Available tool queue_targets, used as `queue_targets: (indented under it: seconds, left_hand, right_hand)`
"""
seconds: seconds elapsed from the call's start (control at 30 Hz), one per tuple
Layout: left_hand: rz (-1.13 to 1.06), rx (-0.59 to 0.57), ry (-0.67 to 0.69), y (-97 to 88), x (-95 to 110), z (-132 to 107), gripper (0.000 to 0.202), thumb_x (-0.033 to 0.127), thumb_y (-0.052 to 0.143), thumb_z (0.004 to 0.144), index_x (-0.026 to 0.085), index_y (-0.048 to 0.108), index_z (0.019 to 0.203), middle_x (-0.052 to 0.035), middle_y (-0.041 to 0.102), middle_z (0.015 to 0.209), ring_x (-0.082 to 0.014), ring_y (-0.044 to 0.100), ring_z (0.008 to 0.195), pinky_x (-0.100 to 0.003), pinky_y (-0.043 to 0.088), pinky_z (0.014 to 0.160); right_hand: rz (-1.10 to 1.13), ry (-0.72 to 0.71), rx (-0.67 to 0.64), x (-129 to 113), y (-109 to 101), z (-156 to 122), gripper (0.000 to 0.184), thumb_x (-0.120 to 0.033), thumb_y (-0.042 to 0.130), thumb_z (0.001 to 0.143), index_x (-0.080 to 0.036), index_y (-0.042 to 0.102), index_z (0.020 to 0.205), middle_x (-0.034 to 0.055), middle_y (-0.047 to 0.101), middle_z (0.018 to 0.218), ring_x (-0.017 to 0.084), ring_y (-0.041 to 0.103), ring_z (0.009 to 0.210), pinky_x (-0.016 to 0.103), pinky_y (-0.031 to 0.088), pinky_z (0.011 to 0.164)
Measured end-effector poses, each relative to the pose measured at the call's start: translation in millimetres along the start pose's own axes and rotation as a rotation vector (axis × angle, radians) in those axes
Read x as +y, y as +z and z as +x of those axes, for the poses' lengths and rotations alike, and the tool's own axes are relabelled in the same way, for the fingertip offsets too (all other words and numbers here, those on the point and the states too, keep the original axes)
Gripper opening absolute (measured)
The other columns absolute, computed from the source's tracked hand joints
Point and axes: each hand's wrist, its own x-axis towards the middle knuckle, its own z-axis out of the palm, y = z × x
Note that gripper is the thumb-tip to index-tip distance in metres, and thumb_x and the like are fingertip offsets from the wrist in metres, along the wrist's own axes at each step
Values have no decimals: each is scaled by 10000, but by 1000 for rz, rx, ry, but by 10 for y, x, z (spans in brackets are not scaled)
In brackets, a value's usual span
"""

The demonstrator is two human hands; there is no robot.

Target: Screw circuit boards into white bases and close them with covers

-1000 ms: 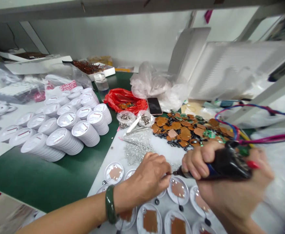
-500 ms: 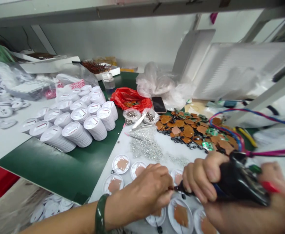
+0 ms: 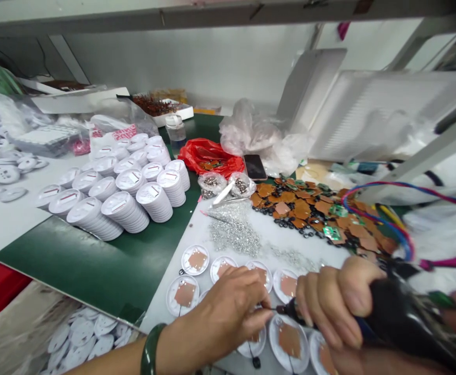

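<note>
Gripping a black, glossy, thick-bodied power driver [image 3: 405, 312] in the right hand [image 3: 335, 307], with fingers wrapped firmly round the barrel, now lower and farther right than half a second earlier. Pinching with the left hand [image 3: 231, 307], thumb and forefinger almost together, at the tip of the thin dark bit [image 3: 278, 309]; too small to tell whether also holding a fastener. Exposing, behind the left knuckles, one more of the shallow, round, white plastic dishes [image 3: 275, 338], previously hidden. Holding the driver low over these. Set inside: flat, matt, copper-brown plates [image 3: 289, 339]. Heaped behind: glittering small silver metal pieces [image 3: 236, 234] and a jagged spread of brown and green boards [image 3: 302, 208]. Ranged to the left: leaning stacks of smooth white round cups [image 3: 124, 208]. Lying beyond: a crinkled red plastic bag [image 3: 231, 165] and a flat black phone [image 3: 255, 166]. Laid out across a white work surface [image 3: 189, 237] and an adjoining dark-green tabletop [image 3: 95, 271], before a pale wall [image 3: 197, 62]
</note>
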Motion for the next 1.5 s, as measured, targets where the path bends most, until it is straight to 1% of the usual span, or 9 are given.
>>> queue_targets:
  seconds: [0.13, 0.2, 0.3, 0.53, 0.63, 0.73, 1.17, 1.3, 1.5]
  left_hand:
    - [-10, -64, 4, -9, 4, -22, 118, 171, 660, 967, 208, 563, 910, 18, 603, 905, -139, 564, 863, -287, 420, 760]
    - [47, -75, 20, 32, -9, -47, 78, 212, 596, 1011, 206, 581, 934, -5, 615, 927, -162, 569, 887, -315, 427, 793]
    - [148, -33, 65, 125, -39, -89, 130, 249, 522, 1048, 195, 592, 952, -24, 627, 924, -185, 573, 893, -361, 426, 844]
    - [77, 96, 48, 199, -108, -206, 121, 304, 590, 1029, 216, 622, 953, 29, 650, 830, -152, 610, 812, -362, 442, 906]
    - [223, 144, 116, 239, -159, -368, 92, 293, 575, 1032, 235, 646, 1043, 28, 700, 909, -167, 650, 970, -427, 305, 1164]
    - [376, 206, 236, 317, -214, -549, 81, 293, 618, 1010, 227, 657, 1034, 49, 749, 1027, -164, 625, 1169, -400, 105, 1278]
    - [587, 230, 355, 410, -321, -638, 154, 256, 568, 1039, 255, 704, 967, 97, 738, 1110, -124, 574, 1262, -417, 125, 1301]
    - [549, 345, 370, 434, -331, -591, 250, 234, 547, 1049, 238, 689, 844, 114, 751, 988, -105, 633, 1156, -385, 154, 1298]
    - [573, 382, 400, 425, -333, -555, 350, 161, 470, 1069, 240, 684, 803, 123, 760, 949, -99, 674, 1071, -377, 211, 1285]
  right_hand:
    - [-12, 47, 112, 70, -37, 13, 533, -774, 475, 859, -282, 668, 794, -9, 548, 517, 167, 543, 472, 349, 459, 553]
    - [-6, 24, 53, 123, -77, 11, 536, -765, 437, 880, -290, 677, 817, -6, 558, 519, 161, 524, 437, 331, 437, 509]
    - [7, -31, -35, 175, -137, -25, 586, -737, 322, 922, -294, 703, 884, -12, 514, 487, 136, 426, 354, 312, 377, 446]
    - [94, 173, 135, 98, 64, -114, 675, -829, 356, 844, -255, 709, 811, 21, 491, 549, 194, 474, 531, 380, 468, 589]
    - [122, 233, 156, 174, 132, -98, 576, -765, 440, 858, -253, 697, 797, 41, 546, 599, 206, 505, 586, 359, 452, 581]
    - [131, 209, 166, 331, 139, -86, 551, -734, 465, 873, -241, 694, 788, 34, 549, 577, 177, 486, 557, 311, 412, 550]
    - [-49, 178, 180, 680, 178, -150, 579, -713, 418, 907, -208, 641, 733, 16, 521, 542, 144, 440, 497, 276, 369, 489]
    - [-63, 183, 140, 751, 184, -162, 582, -720, 429, 903, -206, 627, 714, 13, 518, 528, 137, 431, 471, 265, 312, 451]
    - [-17, 196, 107, 369, 35, -84, 578, -771, 485, 831, -223, 663, 784, 38, 549, 616, 178, 490, 545, 314, 427, 501]
